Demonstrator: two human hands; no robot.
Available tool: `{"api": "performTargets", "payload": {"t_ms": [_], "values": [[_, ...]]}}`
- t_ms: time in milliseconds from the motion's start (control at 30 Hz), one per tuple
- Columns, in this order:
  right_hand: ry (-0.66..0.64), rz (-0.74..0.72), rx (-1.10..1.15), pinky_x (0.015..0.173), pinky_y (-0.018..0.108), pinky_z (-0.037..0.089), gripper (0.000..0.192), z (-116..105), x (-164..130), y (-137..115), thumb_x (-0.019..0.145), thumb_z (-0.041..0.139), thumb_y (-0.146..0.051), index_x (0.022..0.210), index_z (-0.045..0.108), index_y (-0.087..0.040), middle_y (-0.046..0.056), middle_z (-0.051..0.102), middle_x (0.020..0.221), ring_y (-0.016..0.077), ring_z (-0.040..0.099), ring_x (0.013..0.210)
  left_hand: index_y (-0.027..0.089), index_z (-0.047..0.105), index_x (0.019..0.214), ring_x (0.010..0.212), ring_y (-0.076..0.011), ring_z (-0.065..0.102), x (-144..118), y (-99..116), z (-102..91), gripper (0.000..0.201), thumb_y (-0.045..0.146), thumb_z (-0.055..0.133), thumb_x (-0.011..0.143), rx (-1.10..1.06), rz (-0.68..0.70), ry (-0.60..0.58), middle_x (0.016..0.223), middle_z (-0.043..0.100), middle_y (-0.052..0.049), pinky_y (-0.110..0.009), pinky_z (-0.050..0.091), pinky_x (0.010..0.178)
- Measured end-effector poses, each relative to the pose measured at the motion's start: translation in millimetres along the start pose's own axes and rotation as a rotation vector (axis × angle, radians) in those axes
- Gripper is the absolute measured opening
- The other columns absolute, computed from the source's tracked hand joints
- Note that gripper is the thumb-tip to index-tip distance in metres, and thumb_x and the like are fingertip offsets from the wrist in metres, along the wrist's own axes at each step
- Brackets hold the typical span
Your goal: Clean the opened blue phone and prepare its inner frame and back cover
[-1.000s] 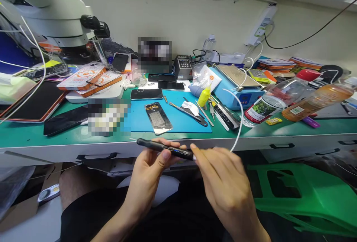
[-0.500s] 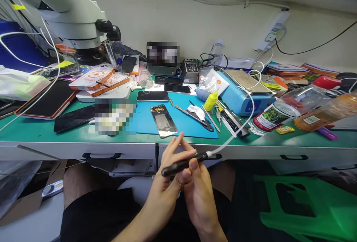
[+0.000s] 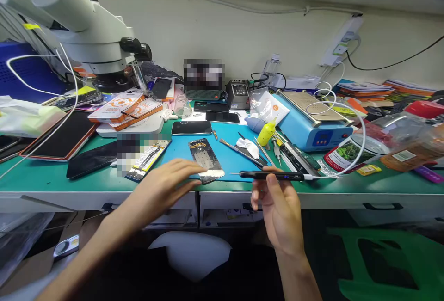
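Note:
My right hand (image 3: 279, 208) grips a black pen-shaped electric tool (image 3: 272, 175), its thin metal tip pointing left and a white cable leaving its other end. My left hand (image 3: 173, 178) is stretched out with the fingers loosely apart. Its fingertips are at the near left edge of a phone screen assembly (image 3: 204, 157), which lies back side up on the blue mat (image 3: 180, 150). Whether they touch it I cannot tell. Beside it on the mat lie a brush (image 3: 239, 150), a white crumpled tissue (image 3: 248, 147) and a small pointed tip (image 3: 215, 134).
A microscope (image 3: 93, 37) stands at the left, near several phones and orange boxes (image 3: 118, 107). To the right are a yellow squeeze bottle (image 3: 268, 132), a blue heating plate unit (image 3: 319, 134) and plastic bottles (image 3: 360, 153). The white cable loops over the right side.
My hands have moved apart. The left has gone forward to the screen assembly; the right has carried the pen tool rightward and up, and its metal tip now shows.

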State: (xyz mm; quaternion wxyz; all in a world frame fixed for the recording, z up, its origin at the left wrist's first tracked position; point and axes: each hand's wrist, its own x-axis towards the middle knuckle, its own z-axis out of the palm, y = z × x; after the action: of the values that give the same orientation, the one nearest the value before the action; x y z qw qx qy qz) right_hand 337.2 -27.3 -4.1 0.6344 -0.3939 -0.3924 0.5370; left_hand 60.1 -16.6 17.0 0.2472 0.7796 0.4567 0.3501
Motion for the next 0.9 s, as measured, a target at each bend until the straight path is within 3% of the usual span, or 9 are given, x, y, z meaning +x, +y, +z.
{"api": "performTargets", "payload": {"t_ms": [100,233,367,600,800,900], "values": [[-0.02,-0.044,-0.001,0.054,0.021,0.054,0.031,-3,17,4,0.103,0.073,-0.04,0.121,0.065,-0.016,-0.001,0.068,0.089,0.0101,0.064,0.066,0.031,0.074,0.134,0.126,-0.0342,0.069,16,-8,5.4,0.046,0.059,0.07,0.098,0.201,0.006,0.025,0.135,0.076,-0.009,-0.048,0.052,0.111],[-0.031,-0.097,0.013,0.06,0.024,0.057,0.031,-5,28,13,0.103,0.073,-0.042,0.119,0.066,-0.016,0.0,0.068,0.091,0.0119,0.066,0.071,0.021,0.063,0.147,0.136,-0.0405,0.063,21,-12,44.7,0.069,0.067,0.07,0.095,0.409,0.03,0.084,0.148,0.067,-0.017,-0.054,0.049,0.113],[-0.054,-0.105,0.009,0.065,0.028,0.062,0.032,-9,29,17,0.103,0.073,-0.041,0.122,0.066,-0.016,0.001,0.071,0.093,0.0136,0.07,0.075,0.021,0.057,0.154,0.142,-0.0394,0.061,20,-19,65.2,0.064,0.059,0.062,0.103,0.571,0.113,0.121,0.155,0.064,-0.016,-0.052,0.046,0.114],[-0.063,-0.077,-0.003,0.061,0.029,0.063,0.025,-8,27,15,0.101,0.075,-0.04,0.116,0.068,-0.02,0.001,0.074,0.084,0.0157,0.071,0.069,0.011,0.061,0.148,0.138,-0.035,0.067,18,-22,52.2,0.046,0.037,0.054,0.111,0.847,0.369,0.099,0.152,0.067,-0.015,-0.046,0.051,0.103],[-0.043,-0.079,0.011,0.059,0.032,0.065,0.021,-6,27,15,0.101,0.073,-0.04,0.114,0.07,-0.024,0.001,0.074,0.084,0.0182,0.072,0.07,0.002,0.05,0.157,0.149,-0.0303,0.058,5,-17,34.4,0.056,0.022,0.063,0.106,0.856,0.518,0.044,0.159,0.06,-0.018,-0.042,0.041,0.127],[-0.04,-0.081,-0.005,0.06,0.033,0.066,0.023,-6,28,15,0.1,0.074,-0.041,0.115,0.07,-0.024,0.002,0.074,0.084,0.0184,0.072,0.07,0.0,0.051,0.155,0.156,-0.0281,0.05,-6,-17,28.8,0.055,0.02,0.064,0.105,0.795,0.547,0.015,0.162,0.057,-0.018,-0.039,0.035,0.134]]}}
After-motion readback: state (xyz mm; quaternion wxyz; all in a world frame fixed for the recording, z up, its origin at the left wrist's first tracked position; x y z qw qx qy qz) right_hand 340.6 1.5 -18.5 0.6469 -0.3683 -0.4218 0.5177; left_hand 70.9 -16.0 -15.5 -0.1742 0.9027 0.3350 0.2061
